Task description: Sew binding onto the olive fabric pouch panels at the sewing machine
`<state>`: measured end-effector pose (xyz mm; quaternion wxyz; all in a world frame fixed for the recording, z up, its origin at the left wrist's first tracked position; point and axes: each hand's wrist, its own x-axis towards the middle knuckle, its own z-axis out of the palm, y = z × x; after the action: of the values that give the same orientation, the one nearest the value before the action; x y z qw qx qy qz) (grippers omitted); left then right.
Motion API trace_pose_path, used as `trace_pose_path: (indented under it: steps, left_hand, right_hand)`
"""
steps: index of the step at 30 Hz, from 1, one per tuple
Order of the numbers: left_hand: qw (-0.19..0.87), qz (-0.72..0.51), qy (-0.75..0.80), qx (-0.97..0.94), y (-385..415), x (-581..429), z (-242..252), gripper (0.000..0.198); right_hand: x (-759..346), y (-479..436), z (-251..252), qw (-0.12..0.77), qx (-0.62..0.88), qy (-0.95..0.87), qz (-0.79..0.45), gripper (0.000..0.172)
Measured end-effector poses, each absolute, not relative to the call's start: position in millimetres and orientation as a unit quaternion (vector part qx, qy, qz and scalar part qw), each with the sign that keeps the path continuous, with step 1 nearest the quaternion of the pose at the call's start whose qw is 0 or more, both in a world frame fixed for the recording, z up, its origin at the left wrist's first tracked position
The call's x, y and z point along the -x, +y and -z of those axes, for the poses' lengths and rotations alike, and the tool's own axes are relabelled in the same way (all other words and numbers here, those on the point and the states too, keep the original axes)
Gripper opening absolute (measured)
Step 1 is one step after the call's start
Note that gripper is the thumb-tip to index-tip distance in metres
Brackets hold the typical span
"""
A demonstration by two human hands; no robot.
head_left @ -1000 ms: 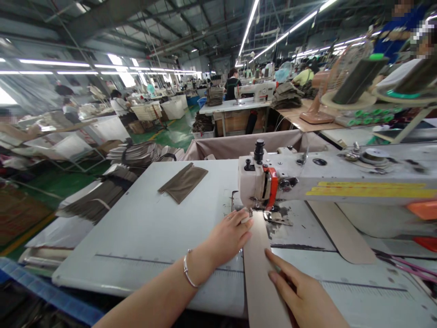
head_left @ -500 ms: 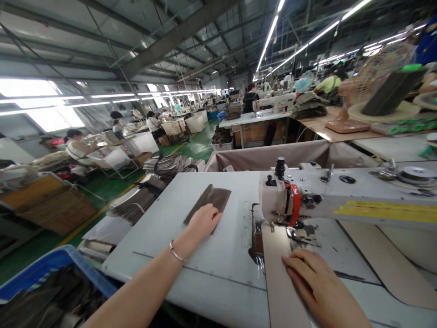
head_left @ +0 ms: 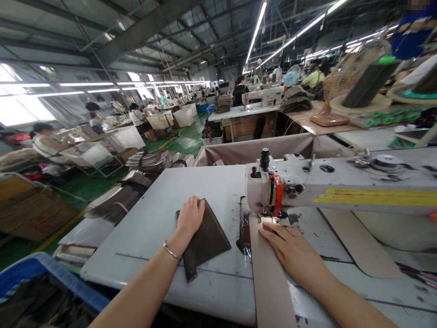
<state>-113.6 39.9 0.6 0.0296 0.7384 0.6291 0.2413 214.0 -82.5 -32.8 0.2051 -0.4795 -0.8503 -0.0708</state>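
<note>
My left hand [head_left: 190,217] lies over the upper left part of a dark brown fabric piece [head_left: 211,234] on the pale sewing table, its fingers together on the cloth. A long beige strip [head_left: 269,278] runs under the head of the sewing machine [head_left: 262,189] and down to the table's front edge. My right hand [head_left: 290,246] rests on that strip just in front of the needle area, palm down, with its fingers spread a little. The needle itself is too small to make out.
A blue basket [head_left: 54,269] of dark cloth stands at the lower left. Stacked grey pieces [head_left: 150,159] lie beyond the table's left edge. A second beige strip [head_left: 362,246] is right of the machine head. Several people work at machines farther back.
The dark fabric has turned and moved nearer the front edge under my left hand, and more of it shows. My right hand has moved up the strip, closer to the machine head. The view has shifted.
</note>
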Motion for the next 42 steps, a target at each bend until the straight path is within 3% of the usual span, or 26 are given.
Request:
trace_pose_path:
  steps: [10,20,35,42]
  left_hand:
    - [0.288,-0.214,0.402,-0.842,-2.8,15.7,-20.5,0.014]
    - [0.287,-0.196,0.441,-0.828,3.0,-12.2,-7.7,0.004]
    - [0.207,-0.195,0.453,-0.845,2.2,-16.1,-10.8,0.006]
    - [0.098,-0.139,0.318,-0.933,-44.0,1.6,-16.6,0.033]
  right_hand:
    - [-209.3,-89.2,24.4,0.191,0.501,-0.843,0.049,0.039]
    - [-206.8,-90.2,24.5,0.186,0.512,-0.837,0.044,0.047]
    - [-208.4,-88.7,23.2,0.181,0.513,-0.838,0.04,0.049]
    - [-209.3,-89.8,16.7,0.176,0.514,-0.84,-0.002,0.04]
